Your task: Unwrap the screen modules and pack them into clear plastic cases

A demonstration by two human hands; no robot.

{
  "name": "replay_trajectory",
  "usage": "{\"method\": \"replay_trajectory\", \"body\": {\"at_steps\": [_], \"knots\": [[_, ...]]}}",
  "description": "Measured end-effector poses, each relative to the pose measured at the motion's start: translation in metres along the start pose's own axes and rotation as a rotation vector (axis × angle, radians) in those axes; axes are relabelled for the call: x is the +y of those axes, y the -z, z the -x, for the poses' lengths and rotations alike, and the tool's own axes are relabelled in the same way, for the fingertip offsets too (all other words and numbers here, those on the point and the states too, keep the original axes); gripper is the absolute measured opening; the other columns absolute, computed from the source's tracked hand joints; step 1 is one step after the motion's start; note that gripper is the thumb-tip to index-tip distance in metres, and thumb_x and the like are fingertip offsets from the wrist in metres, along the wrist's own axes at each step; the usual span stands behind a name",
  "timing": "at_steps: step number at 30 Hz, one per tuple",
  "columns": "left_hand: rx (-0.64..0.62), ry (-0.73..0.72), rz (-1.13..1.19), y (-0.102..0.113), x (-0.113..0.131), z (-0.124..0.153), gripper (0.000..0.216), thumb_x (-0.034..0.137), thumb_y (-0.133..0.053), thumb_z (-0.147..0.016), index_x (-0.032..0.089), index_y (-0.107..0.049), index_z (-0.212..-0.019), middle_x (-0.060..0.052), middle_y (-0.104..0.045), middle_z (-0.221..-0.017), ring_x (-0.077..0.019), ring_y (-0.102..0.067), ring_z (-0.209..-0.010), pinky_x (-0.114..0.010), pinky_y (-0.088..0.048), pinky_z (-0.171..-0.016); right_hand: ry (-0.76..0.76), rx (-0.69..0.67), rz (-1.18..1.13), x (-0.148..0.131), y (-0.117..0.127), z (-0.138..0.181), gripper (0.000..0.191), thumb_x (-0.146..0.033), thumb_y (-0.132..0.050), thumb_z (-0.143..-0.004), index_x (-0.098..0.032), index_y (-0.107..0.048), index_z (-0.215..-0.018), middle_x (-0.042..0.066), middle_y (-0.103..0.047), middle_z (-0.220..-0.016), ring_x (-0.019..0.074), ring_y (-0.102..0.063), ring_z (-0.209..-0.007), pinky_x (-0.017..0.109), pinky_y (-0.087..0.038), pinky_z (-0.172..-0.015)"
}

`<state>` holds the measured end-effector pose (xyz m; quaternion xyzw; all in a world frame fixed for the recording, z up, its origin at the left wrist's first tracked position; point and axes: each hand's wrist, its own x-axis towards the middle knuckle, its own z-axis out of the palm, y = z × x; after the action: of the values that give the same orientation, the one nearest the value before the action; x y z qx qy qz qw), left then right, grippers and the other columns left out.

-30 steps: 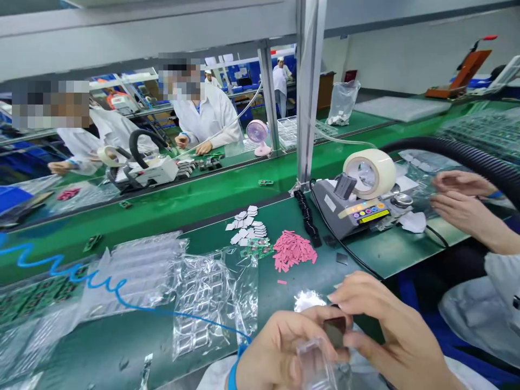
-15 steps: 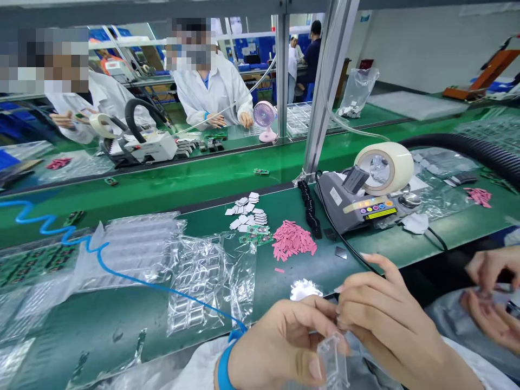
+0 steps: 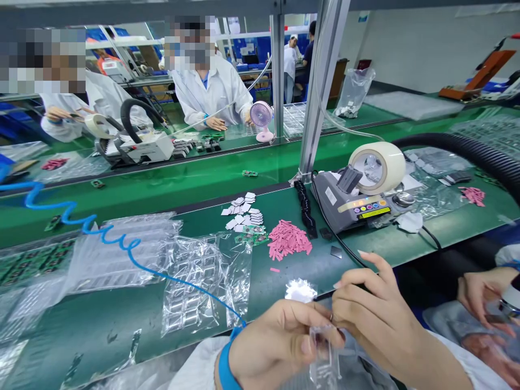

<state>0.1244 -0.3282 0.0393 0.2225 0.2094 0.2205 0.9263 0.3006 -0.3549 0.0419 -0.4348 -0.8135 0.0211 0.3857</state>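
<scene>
My left hand (image 3: 280, 341) and my right hand (image 3: 376, 317) meet low in the view, in front of the bench edge. Both pinch a small clear plastic piece (image 3: 323, 357) that hangs between them. My left thumb and forefinger grip its upper edge; my right fingers are closed on its top right, with the index finger raised. A blue wrist strap (image 3: 224, 365) sits on my left wrist, and its coiled blue cord (image 3: 101, 233) runs across the bench. A small heap of clear bits (image 3: 300, 290) lies just beyond my hands.
On the green bench lie clear plastic trays (image 3: 195, 276), a pink pile of strips (image 3: 288, 241), white tabs (image 3: 242, 212), small green boards (image 3: 254, 237) and a tape dispenser (image 3: 357, 192) with its roll. A neighbour's hands (image 3: 481, 292) work at the right. People in white coats sit across the conveyor.
The dark square part seen between my fingers a second ago is out of sight. My hands stay together on the clear piece. The neighbour's hands dropped from the bench to lap level.
</scene>
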Motion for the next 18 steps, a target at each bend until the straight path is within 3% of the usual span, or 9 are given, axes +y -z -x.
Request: {"method": "replay_trajectory", "body": {"at_steps": [3, 9, 13, 16, 18], "knots": [[-0.019, 0.021, 0.051, 0.003, -0.001, -0.002, 0.038, 0.038, -0.081, -0.054, 0.009, -0.074, -0.076, -0.008, -0.058, -0.081, -0.0171, -0.053, -0.083, -0.027, -0.039, -0.078, 0.013, -0.024, 0.043, 0.003, -0.002, 0.003, 0.027, -0.007, -0.038, -0.088, -0.018, -0.050, -0.067, -0.002, -0.059, -0.067, 0.0139, -0.047, -0.077, 0.050, -0.020, -0.101], [-0.019, 0.015, 0.138, 0.010, 0.001, 0.000, 0.033, 0.037, -0.079, -0.059, 0.011, -0.073, -0.079, -0.007, -0.062, -0.086, -0.0195, -0.058, -0.089, -0.036, -0.040, -0.091, -0.003, -0.032, 0.027, 0.000, -0.005, 0.005, 0.024, -0.002, -0.037, -0.082, -0.018, -0.046, -0.067, -0.001, -0.057, -0.069, 0.0144, -0.043, -0.075, 0.050, -0.020, -0.100], [-0.029, -0.044, 0.174, 0.009, 0.006, 0.003, 0.029, 0.036, -0.077, -0.062, 0.013, -0.073, -0.079, -0.008, -0.064, -0.099, -0.0199, -0.060, -0.093, -0.035, -0.041, -0.093, -0.089, 0.076, -0.076, -0.003, -0.009, 0.003, 0.023, -0.006, -0.038, -0.086, -0.019, -0.047, -0.068, -0.002, -0.054, -0.065, 0.0138, -0.046, -0.073, 0.050, -0.021, -0.101], [-0.036, -0.047, 0.176, 0.009, 0.007, 0.005, 0.031, 0.034, -0.078, -0.061, 0.010, -0.073, -0.080, -0.008, -0.065, -0.094, -0.0185, -0.060, -0.091, -0.033, -0.042, -0.091, -0.062, 0.062, -0.081, -0.005, -0.012, -0.001, 0.017, -0.013, -0.041, -0.090, -0.017, -0.057, -0.089, 0.002, -0.061, -0.079, 0.0159, -0.052, -0.083, 0.047, -0.022, -0.103], [-0.044, -0.063, 0.194, 0.010, 0.006, 0.006, 0.032, 0.033, -0.079, -0.060, 0.008, -0.073, -0.079, -0.007, -0.066, -0.084, -0.0169, -0.060, -0.088, -0.032, -0.043, -0.091, -0.010, 0.038, -0.074, -0.005, -0.014, -0.005, 0.022, -0.016, -0.039, -0.093, -0.013, -0.058, -0.103, 0.004, -0.065, -0.088, 0.0160, -0.055, -0.088, 0.043, -0.023, -0.104]]}}
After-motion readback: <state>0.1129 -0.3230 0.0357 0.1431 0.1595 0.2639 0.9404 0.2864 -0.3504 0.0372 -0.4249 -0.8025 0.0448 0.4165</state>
